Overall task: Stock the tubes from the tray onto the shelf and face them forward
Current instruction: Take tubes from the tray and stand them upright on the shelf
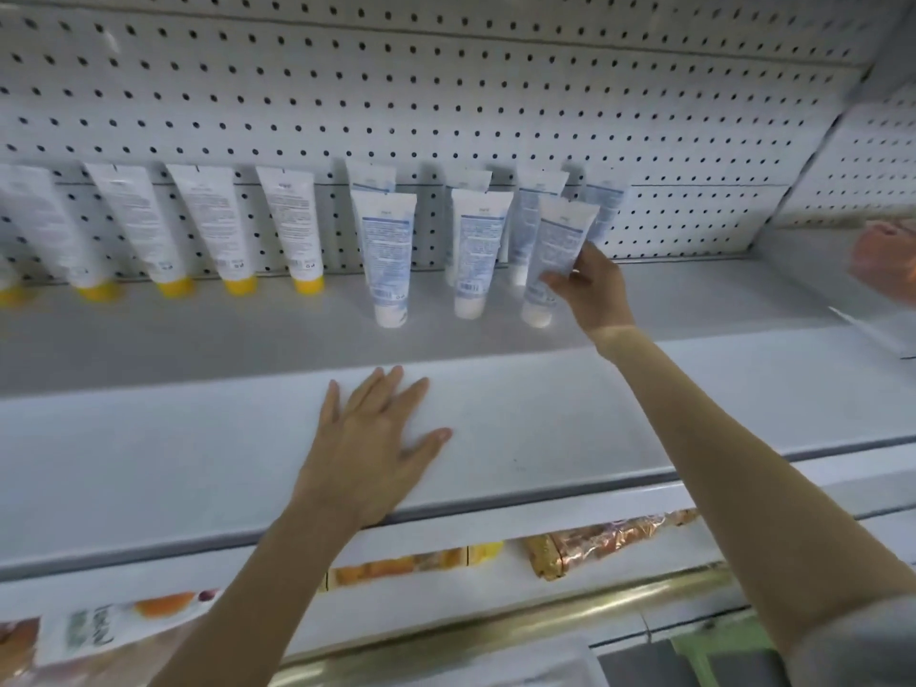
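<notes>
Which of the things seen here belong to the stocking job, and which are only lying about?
Job: blue-printed tube gripped by the right hand; other blue-printed tubes; yellow-capped tubes; shelf, with the left hand flat on it.
Lying about: wrapped packets below the shelf; orange-pink object at far right; pegboard back.
</notes>
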